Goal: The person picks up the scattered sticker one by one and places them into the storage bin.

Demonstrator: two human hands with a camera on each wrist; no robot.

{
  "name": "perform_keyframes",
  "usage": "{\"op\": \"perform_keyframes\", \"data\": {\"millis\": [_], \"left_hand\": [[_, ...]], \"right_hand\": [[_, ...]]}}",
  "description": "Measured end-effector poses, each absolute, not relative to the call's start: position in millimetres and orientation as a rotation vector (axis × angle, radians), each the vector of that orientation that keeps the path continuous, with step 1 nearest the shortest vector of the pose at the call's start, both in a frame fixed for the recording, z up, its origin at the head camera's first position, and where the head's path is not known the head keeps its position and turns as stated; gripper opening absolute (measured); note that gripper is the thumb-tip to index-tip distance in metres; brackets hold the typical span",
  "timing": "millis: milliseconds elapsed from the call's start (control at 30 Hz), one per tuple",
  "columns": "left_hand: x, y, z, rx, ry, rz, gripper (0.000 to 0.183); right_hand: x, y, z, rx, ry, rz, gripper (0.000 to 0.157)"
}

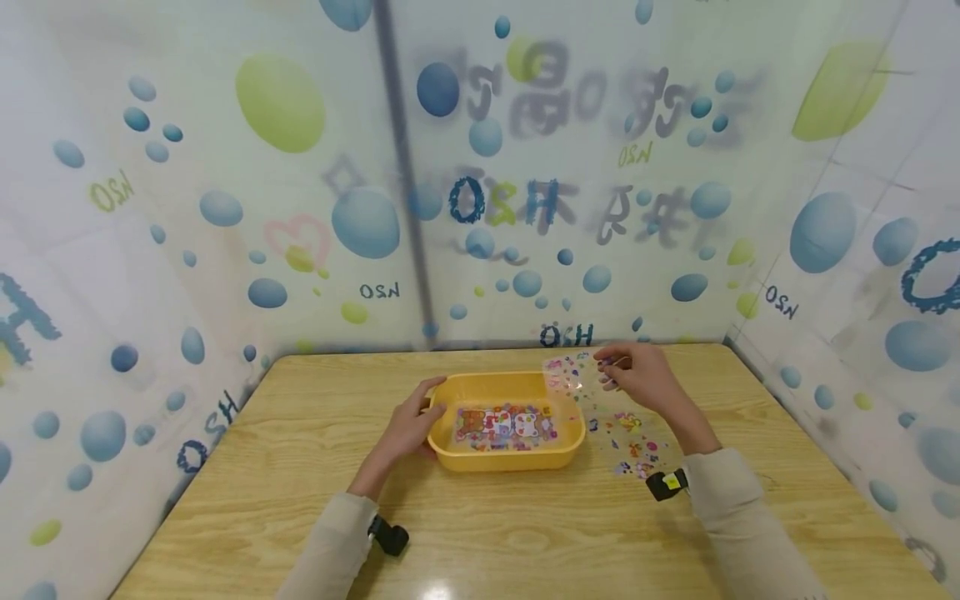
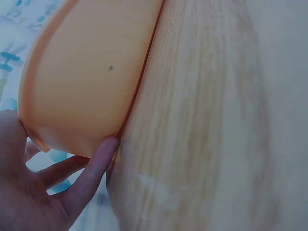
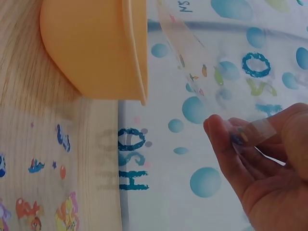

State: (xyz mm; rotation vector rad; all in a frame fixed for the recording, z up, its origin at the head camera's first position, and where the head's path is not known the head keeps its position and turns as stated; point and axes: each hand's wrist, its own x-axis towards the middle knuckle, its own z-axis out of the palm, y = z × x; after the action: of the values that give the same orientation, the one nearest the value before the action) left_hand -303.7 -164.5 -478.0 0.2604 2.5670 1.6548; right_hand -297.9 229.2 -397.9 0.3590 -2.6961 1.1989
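Note:
A yellow plastic basin stands on the table, with a colourful picture of cartoon animals on its bottom inside. My left hand grips the basin's left end, its thumb at the rim and its fingers against the outer wall. Above the basin's right end, my right hand pinches a clear sticker sheet by one edge. In the right wrist view this sheet hangs tilted from the fingertips, with small coloured stickers on it. Another clear sticker sheet lies flat right of the basin.
The wood-grain table extends in front of and on both sides of the basin. A curtain printed with blue and green bubbles hangs behind the table's far edge and along both sides.

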Motion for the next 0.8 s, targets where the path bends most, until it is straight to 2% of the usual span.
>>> {"op": "perform_keyframes", "data": {"millis": [800], "left_hand": [[-304.3,-164.6,-479.0,0.283,2.559,1.668,0.052]], "right_hand": [[-319.6,160.7,-385.8,0.654,-2.901,1.064,0.023]]}}
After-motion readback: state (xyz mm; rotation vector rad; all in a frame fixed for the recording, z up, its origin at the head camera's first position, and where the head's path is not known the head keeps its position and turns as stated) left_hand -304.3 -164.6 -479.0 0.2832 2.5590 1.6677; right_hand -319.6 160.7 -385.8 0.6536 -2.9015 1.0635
